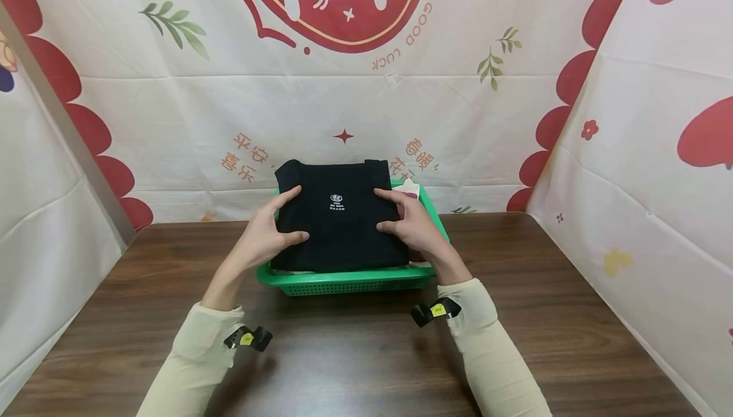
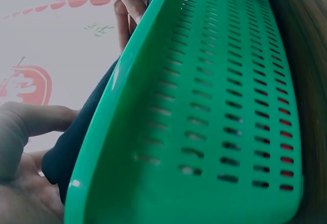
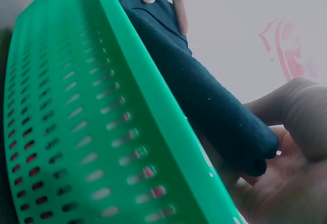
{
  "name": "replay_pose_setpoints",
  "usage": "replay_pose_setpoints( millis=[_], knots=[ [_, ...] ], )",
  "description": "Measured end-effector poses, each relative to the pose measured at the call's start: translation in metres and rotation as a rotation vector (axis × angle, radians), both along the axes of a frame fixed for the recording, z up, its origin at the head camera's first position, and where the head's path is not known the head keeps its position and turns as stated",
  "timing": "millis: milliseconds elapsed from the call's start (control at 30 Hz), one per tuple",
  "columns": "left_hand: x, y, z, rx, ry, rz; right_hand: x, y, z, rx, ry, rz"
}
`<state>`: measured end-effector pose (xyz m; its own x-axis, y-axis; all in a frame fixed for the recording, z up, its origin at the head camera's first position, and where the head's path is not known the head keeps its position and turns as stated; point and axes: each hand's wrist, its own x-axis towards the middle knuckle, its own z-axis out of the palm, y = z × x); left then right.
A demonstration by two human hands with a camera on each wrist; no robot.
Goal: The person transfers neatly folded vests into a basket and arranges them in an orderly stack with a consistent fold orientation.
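A folded black shirt (image 1: 343,239) with a small white print lies over the green basket (image 1: 349,280), covering most of its opening. My left hand (image 1: 266,232) grips the shirt's left side, thumb and a finger on top. On the opposite side, my right hand (image 1: 415,226) holds it the same way. In the left wrist view the dark cloth (image 2: 76,137) sits between the left thumb and the palm side. The right wrist view has the rolled edge of the shirt (image 3: 219,111) within the right hand (image 3: 291,157). The other fingers are mostly hidden under the fabric.
White and dark red cloth (image 1: 408,188) shows inside the basket at its right side. The basket stands on a brown wooden table (image 1: 338,353), near its back edge. A printed white curtain (image 1: 321,108) hangs behind, with more fabric at both sides.
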<state>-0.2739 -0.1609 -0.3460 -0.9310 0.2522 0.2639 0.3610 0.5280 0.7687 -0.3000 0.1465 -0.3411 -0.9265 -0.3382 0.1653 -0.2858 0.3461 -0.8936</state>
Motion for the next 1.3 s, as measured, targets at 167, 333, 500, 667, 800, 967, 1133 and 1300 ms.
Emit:
replay_pose_setpoints(
  millis=[167, 333, 500, 667, 800, 967, 1133, 1300],
  knots=[
    [-0.004, 0.009, -0.001, 0.026, -0.029, -0.014, -0.003, 0.008, 0.001, -0.014, -0.031, -0.006],
    [-0.009, 0.016, -0.003, 0.022, -0.038, -0.003, -0.005, 0.015, -0.001, -0.014, -0.052, -0.015],
    [-0.012, 0.019, -0.005, 0.014, -0.041, -0.016, -0.007, 0.019, -0.003, -0.009, -0.056, -0.016],
    [-0.015, 0.022, -0.009, -0.012, -0.054, -0.016, -0.01, 0.023, -0.006, 0.009, -0.064, -0.001],
    [-0.016, 0.025, -0.01, -0.034, -0.067, -0.008, -0.011, 0.024, -0.009, 0.003, -0.079, 0.005],
    [-0.017, 0.028, -0.011, -0.079, -0.091, 0.003, -0.013, 0.025, -0.012, 0.022, -0.07, -0.002],
    [-0.018, 0.029, -0.014, -0.121, -0.114, -0.01, -0.016, 0.026, -0.017, 0.091, -0.018, -0.031],
    [-0.017, 0.029, -0.015, -0.129, -0.117, -0.006, -0.017, 0.025, -0.02, 0.131, 0.007, -0.046]
  ],
)
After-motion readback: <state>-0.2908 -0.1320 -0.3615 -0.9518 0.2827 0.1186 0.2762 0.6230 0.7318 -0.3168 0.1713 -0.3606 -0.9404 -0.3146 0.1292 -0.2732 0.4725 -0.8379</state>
